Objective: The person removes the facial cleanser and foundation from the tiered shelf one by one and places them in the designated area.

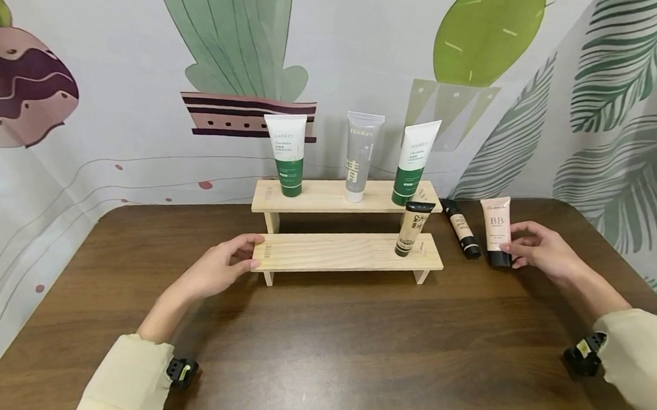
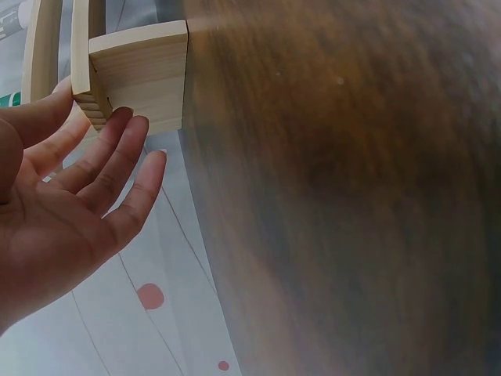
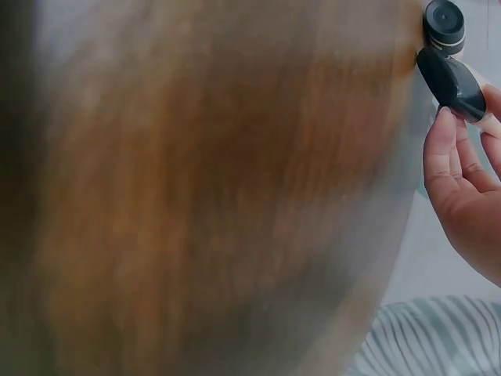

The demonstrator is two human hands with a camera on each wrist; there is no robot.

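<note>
While left fingers (image 2: pixel 141 192), parted, grip wooden stand (image 1: pixel 332 250), right fingers (image 1: pixel 530 228) pinch pink tube (image 1: pixel 497 224)

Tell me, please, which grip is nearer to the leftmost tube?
Left. The left grip touches the lower shelf, front-left of the leftmost tube; the right grip is far to its right.

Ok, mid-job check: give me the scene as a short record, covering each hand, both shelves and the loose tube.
left hand: grips the left end of the pale wooden lower shelf
right hand: holds a pale pink tube with a black cap
lower shelf: beige tube with black ends, near right end
pale wooden upper shelf: grey tube between two white-and-green tubes
loose tube: slim beige-and-black tube on dark brown wooden table, right of the shelves
</note>
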